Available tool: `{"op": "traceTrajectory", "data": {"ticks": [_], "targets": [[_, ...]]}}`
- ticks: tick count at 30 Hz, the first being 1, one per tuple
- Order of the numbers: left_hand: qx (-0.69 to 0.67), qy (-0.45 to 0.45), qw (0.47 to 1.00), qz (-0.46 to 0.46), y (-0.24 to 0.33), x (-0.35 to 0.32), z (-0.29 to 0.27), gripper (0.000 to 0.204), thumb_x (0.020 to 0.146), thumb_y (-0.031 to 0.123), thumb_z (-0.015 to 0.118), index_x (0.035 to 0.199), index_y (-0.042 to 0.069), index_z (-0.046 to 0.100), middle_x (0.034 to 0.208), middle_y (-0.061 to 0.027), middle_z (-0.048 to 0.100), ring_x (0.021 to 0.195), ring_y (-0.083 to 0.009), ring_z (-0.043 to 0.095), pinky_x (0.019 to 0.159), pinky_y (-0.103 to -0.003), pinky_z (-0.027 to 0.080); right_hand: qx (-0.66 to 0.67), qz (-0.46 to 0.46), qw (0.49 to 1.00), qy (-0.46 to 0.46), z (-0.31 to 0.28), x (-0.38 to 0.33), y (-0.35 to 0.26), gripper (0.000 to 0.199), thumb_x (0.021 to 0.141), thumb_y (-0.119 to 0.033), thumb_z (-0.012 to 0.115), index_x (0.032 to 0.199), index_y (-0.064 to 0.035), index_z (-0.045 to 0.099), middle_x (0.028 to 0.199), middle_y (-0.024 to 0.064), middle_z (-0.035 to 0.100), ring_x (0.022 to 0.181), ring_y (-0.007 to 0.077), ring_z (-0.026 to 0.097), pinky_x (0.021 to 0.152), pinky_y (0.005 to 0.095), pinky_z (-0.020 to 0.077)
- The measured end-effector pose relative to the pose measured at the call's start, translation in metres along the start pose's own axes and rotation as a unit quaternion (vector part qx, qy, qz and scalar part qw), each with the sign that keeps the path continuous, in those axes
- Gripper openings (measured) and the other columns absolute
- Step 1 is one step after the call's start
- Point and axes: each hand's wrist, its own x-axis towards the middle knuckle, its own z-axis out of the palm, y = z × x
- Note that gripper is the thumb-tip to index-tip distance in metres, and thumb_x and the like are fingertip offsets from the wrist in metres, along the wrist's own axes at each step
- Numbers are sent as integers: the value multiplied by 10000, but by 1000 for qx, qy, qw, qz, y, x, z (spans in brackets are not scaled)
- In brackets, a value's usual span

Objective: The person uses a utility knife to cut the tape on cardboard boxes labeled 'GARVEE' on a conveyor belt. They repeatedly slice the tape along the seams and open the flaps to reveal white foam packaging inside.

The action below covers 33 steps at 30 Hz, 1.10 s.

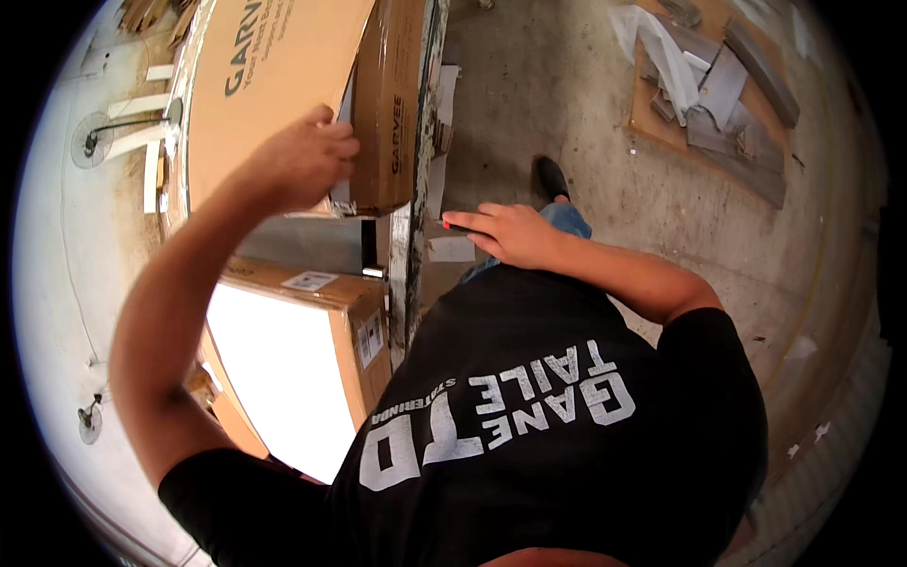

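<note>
A large brown cardboard box (283,85) with dark print lies on the work table at the upper left. My left hand (307,161) is at the box's right edge, its fingers curled round the lifted cardboard flap (335,71). A narrow gap shows between the flap and the box's side panel (385,113), with something pale inside. My right hand (515,234) is apart from the box, beyond the table edge and in front of my body. It is closed round a slim black tool (457,227) with a red tip; most of the tool is hidden by the fingers.
A second cardboard box (364,326) with labels and a bright white top stands nearer me. The worn table edge (404,255) runs beside both boxes. On the concrete floor at right, a cardboard sheet (652,128) bears grey scraps and clear plastic. A fan (93,140) stands far left.
</note>
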Motion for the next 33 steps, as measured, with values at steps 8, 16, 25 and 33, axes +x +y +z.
{"op": "traceTrajectory", "data": {"ticks": [8, 16, 25, 33], "targets": [[-16, 39, 999, 11, 6, 10, 10, 204, 823, 280, 640, 873, 106, 736, 1005, -59, 695, 1199, -264, 569, 1140, -450, 352, -27, -11, 996, 80, -29, 22, 7, 455, 980, -243, 604, 1428, -306, 556, 882, 73, 554, 758, 308, 619, 653, 427, 531], [-70, 76, 994, 31, -39, 42, 26, 241, 837, 332, 628, 793, 100, 673, 859, -67, 690, 1017, -234, 643, 1145, -460, 335, -103, 12, 987, 123, -120, 59, 45, 445, 988, -285, 608, 1430, -319, 567, 975, 71, 522, 858, 261, 601, 695, 396, 525], [-92, 210, 973, -10, -57, 58, 41, 201, 747, 267, 674, 640, 129, 575, 669, -31, 601, 744, -217, 588, 892, -382, 438, -185, -149, 963, 123, -176, 165, 96, 389, 974, -271, 602, 1362, -305, 613, 1026, 96, 541, 922, 285, 605, 777, 428, 530], [-152, 202, 967, -25, -71, 70, 38, 250, 756, 301, 695, 620, 132, 570, 617, -19, 582, 719, -210, 592, 847, -360, 445, -234, -128, 958, 107, -230, 241, 113, 408, 953, -242, 618, 1357, -292, 615, 1020, 87, 540, 918, 260, 614, 713, 396, 556]]}}
